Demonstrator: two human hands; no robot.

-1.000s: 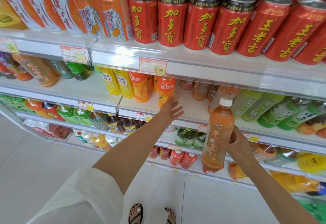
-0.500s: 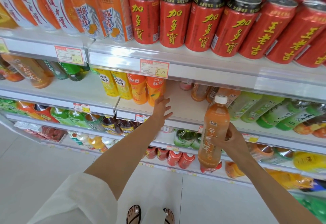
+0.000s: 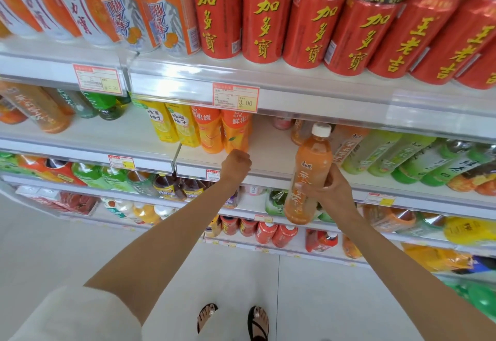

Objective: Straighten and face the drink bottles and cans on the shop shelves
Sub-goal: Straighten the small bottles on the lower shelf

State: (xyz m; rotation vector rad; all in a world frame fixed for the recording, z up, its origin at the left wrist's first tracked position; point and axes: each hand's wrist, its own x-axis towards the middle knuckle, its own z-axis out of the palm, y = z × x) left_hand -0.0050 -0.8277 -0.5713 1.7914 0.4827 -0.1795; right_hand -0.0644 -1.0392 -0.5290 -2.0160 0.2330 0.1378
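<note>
My right hand (image 3: 334, 191) is closed around an orange tea bottle (image 3: 311, 163) with a white cap, held upright in front of the second shelf's edge (image 3: 268, 178). My left hand (image 3: 236, 164) reaches onto that shelf, its fingers curled at the base of the rightmost orange juice bottle (image 3: 237, 129). This bottle stands next to another orange one (image 3: 208, 128) and two yellow bottles (image 3: 171, 124). Between the juice bottles and the hand-held bottle the shelf has a gap, with a few bottles (image 3: 298, 131) far back.
Red cans (image 3: 264, 22) and orange-and-white cans (image 3: 166, 15) fill the top shelf. Green tea bottles (image 3: 389, 152) lie tilted to the right on the second shelf. Lower shelves hold more bottles (image 3: 268, 232). Price tags (image 3: 236, 97) hang on shelf edges. My sandalled feet (image 3: 233, 322) stand on the tiled floor.
My left hand moved forward from open fingers to curled around the base of the orange juice bottle. My right hand lifted the tea bottle slightly toward the shelf.
</note>
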